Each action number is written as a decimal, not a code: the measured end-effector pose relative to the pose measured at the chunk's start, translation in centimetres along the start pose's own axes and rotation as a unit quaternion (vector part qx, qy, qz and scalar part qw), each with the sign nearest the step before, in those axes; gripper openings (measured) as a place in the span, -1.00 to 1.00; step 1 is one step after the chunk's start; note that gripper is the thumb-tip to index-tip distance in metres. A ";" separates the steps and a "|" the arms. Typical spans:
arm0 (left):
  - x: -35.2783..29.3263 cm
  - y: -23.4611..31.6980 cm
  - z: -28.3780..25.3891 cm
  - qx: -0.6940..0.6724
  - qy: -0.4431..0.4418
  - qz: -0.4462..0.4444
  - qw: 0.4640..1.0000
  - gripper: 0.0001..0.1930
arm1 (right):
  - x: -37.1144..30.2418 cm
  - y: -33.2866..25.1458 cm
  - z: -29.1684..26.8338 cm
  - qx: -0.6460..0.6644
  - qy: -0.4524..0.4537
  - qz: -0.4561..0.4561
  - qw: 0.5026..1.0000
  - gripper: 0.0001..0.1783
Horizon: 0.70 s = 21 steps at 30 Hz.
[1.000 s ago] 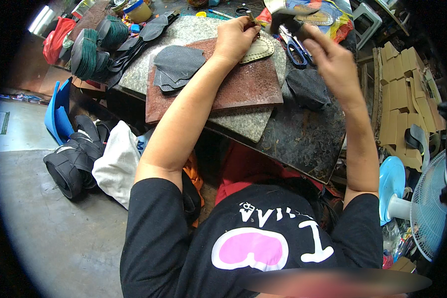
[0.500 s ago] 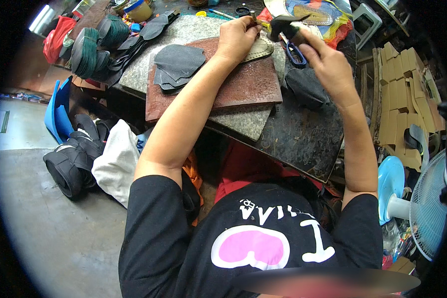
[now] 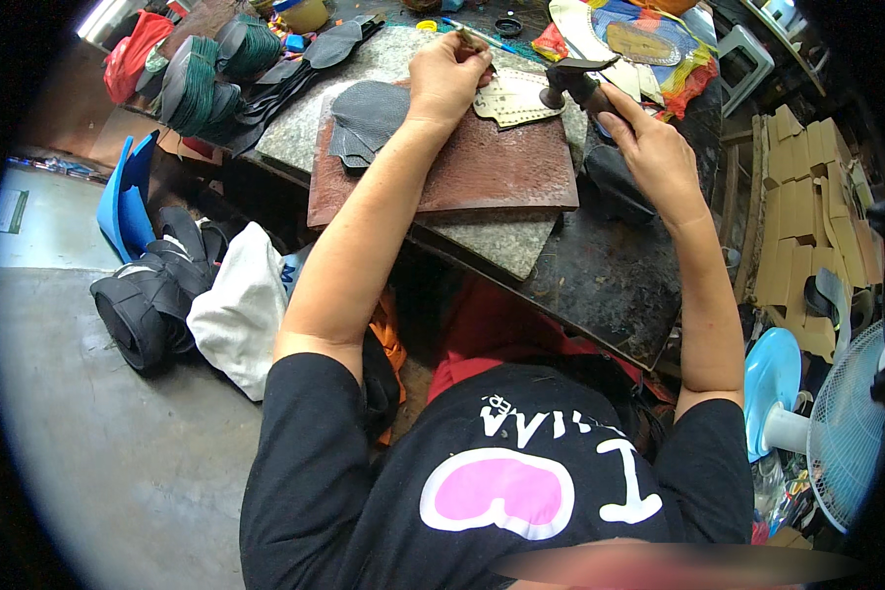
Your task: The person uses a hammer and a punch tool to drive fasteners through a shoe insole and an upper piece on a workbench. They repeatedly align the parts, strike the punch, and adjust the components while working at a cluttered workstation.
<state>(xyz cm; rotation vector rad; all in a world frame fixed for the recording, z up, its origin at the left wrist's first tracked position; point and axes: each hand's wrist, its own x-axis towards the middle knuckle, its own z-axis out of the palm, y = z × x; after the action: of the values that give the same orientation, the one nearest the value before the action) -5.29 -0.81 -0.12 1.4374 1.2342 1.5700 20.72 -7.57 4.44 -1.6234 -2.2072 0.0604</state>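
Observation:
My left hand (image 3: 444, 87) is closed round a slim brass-coloured punch (image 3: 471, 39), held upright with its top above the fingers. Its lower end is hidden by the hand. A hammer (image 3: 588, 95) is in my right hand (image 3: 649, 143), its dark head raised over the right end of a pale template (image 3: 517, 101) with rows of small holes. The template lies on a reddish-brown board (image 3: 462, 177), just right of my left hand. Dark grey leather pieces (image 3: 369, 116) sit stacked on the board, left of my left wrist.
Under the board is a grey stone slab (image 3: 506, 241) on a dark table (image 3: 610, 305). Spools of green cord (image 3: 189, 93) stand at the far left. Black material (image 3: 615, 177) lies right of the board. A fan (image 3: 846, 423) and cardboard pieces (image 3: 801, 226) are at the right.
My left hand has moved left across the board with the punch, uncovering more of the template. The hammer has come nearer to me, its head now beside the template. The view has shifted slightly.

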 end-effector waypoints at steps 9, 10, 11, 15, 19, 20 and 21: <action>-0.4 0.4 -0.2 0.039 0.035 -0.020 0.998 -0.88 | 0.1 -0.5 -0.4 0.003 0.001 0.002 1.000 -0.53; -0.5 0.5 -0.3 0.056 0.038 -0.019 0.998 -0.87 | 0.2 -0.3 -0.4 0.000 0.001 0.008 1.000 -0.52; -0.5 0.6 -0.3 0.074 0.035 -0.017 0.997 -0.87 | 0.2 -0.2 -0.3 0.001 -0.001 0.006 1.000 -0.52; -0.6 0.9 -0.2 0.161 0.041 0.005 0.986 -0.83 | 0.5 0.4 0.4 0.007 0.020 -0.008 1.000 -0.53; -0.6 1.0 -0.2 0.288 0.040 0.086 0.953 -0.82 | 1.2 0.0 -1.1 0.033 0.025 -0.018 0.999 -0.55; -0.7 0.9 -0.2 0.289 0.031 0.109 0.951 -0.82 | 1.4 -0.4 -2.2 0.048 0.047 -0.034 0.997 -0.56; -0.7 0.9 -0.2 0.292 0.021 0.136 0.947 -0.82 | 1.8 -0.8 -3.3 0.062 0.070 -0.051 0.994 -0.56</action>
<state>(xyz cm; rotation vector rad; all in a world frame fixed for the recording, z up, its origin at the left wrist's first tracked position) -5.23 -1.76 0.51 2.0242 1.6770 1.4753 20.67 -6.86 8.26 -1.4037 -2.1316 0.0537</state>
